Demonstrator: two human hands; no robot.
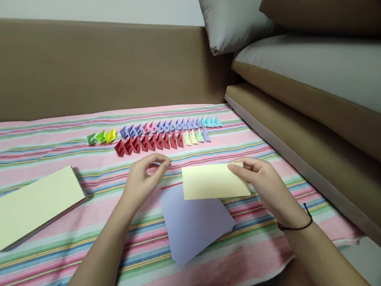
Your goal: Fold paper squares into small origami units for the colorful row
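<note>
The cloth (77, 231) was striped pink, green, blue and yellow. The sheet (211, 183) and stack top (37, 209) were pale yellow, the lower paper (193, 231) lilac. Folded pieces (158, 141) were red, lilac, pink, turquoise, green and yellow.

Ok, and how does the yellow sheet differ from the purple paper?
The yellow sheet is held in the right hand; the purple paper lies on the striped cloth. The yellow sheet shows nearly whole; the purple paper is partly hidden behind it. Both show plain faces.

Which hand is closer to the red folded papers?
Left. The left hand is in front of the red folded papers; the right hand, farther right, holds a yellow sheet.
</note>
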